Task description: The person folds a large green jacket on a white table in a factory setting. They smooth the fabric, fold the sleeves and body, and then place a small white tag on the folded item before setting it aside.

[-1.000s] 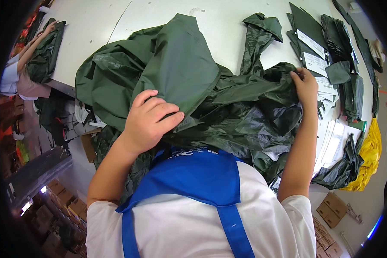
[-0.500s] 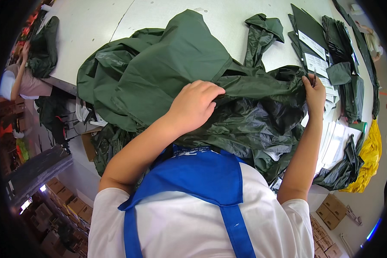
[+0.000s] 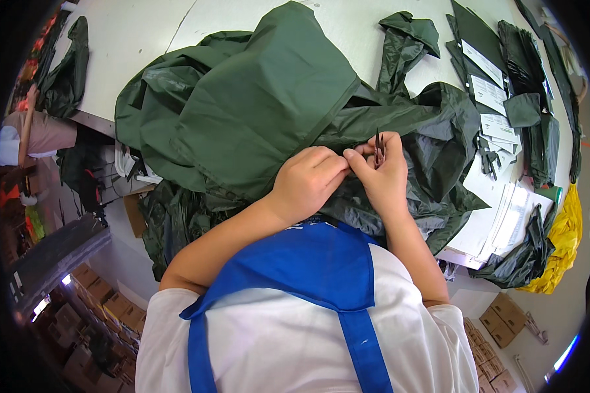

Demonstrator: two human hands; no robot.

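Note:
A large piece of thin dark green fabric point(image 3: 262, 105), matt on one face and shiny on the other, lies bunched on the white table point(image 3: 144, 33). My left hand point(image 3: 310, 182) is closed in a pinch on its near edge. Beside it, almost touching, my right hand point(image 3: 381, 171) also has thumb and forefinger pinched close to the fabric. Small thread snips point(image 3: 379, 149) sit in the right hand, their dark pointed blades sticking up past the fingers. What lies between the fingertips is too small to make out.
White papers and labels point(image 3: 488, 98) lie at the right with folded dark green pieces point(image 3: 528, 72). Yellow fabric point(image 3: 564, 242) hangs off the right edge. A dark green strip point(image 3: 406, 49) lies further back. At the far left is another person point(image 3: 39, 128). Cardboard boxes point(image 3: 505, 321) stand below.
My right hand has come left and nearer from the far right end of the fabric, bringing the snips beside my left hand. The fabric's right part, stretched before, now lies slack.

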